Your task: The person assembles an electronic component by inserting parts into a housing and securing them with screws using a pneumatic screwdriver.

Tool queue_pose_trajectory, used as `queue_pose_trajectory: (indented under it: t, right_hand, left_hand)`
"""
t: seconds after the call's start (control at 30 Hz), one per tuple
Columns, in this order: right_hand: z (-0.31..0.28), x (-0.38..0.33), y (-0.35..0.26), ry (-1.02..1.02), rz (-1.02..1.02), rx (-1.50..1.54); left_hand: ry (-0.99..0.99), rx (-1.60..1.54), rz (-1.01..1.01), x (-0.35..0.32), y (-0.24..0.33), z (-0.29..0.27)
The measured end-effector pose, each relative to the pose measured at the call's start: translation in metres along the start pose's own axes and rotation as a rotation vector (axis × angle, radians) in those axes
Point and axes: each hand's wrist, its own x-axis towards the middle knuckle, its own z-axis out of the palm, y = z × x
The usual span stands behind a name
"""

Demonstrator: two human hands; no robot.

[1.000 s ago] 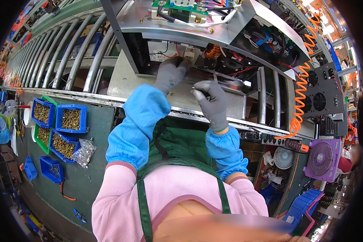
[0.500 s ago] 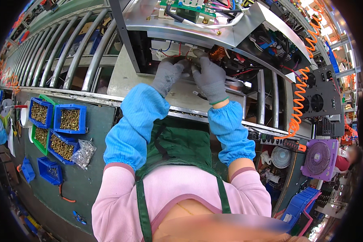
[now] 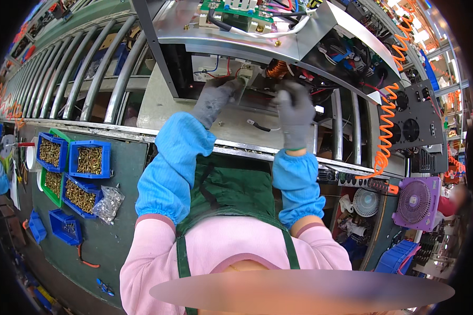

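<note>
My left hand [image 3: 215, 101], in a grey glove, reaches into the lower opening of a metal cabinet [image 3: 236, 44]. Its fingers are closed at a small pale part beside the red and blue wires [image 3: 211, 68]; what they grip is mostly hidden. My right hand [image 3: 296, 116], also gloved, is just outside the opening, to the right and apart from the left. Motion smears its fingers, so I cannot see whether they hold anything. Between and below the hands, a black cable end [image 3: 258, 126] lies over the grey plate [image 3: 184, 111]. A copper coil [image 3: 276, 69] sits inside the cabinet.
Roller conveyor bars [image 3: 97, 73] run left of the cabinet. Blue bins of screws [image 3: 89, 159] and a bag of small metal parts [image 3: 109, 203] rest on the green bench [image 3: 126, 157]. An orange coiled hose [image 3: 388, 126] hangs at right, near a purple fan [image 3: 418, 203].
My right hand has drawn back from the left hand, moving right and toward me. The left hand stays in the opening. The cable end is now more exposed.
</note>
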Motion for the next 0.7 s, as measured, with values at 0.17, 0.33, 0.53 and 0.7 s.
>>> queue_pose_trajectory:
  t: [0.17, 0.33, 0.53, 0.7]
  right_hand:
    - [-0.019, 0.012, 0.016, 0.077, -0.127, -0.191]
    - [0.009, 0.023, 0.025, -0.074, -0.366, -0.341]
    - [0.019, 0.044, 0.004, -0.418, -0.431, -0.681]
    - [0.024, 0.049, 0.005, -0.576, -0.296, -0.85]
  left_hand:
    - [-0.033, -0.194, -0.044, 0.005, -0.018, -0.007]
    - [-0.051, -0.335, -0.108, 0.007, -0.021, -0.003]
    - [-0.051, -0.39, -0.087, 0.007, -0.032, -0.005]
    - [0.018, -0.317, -0.047, 0.007, -0.036, 0.005]
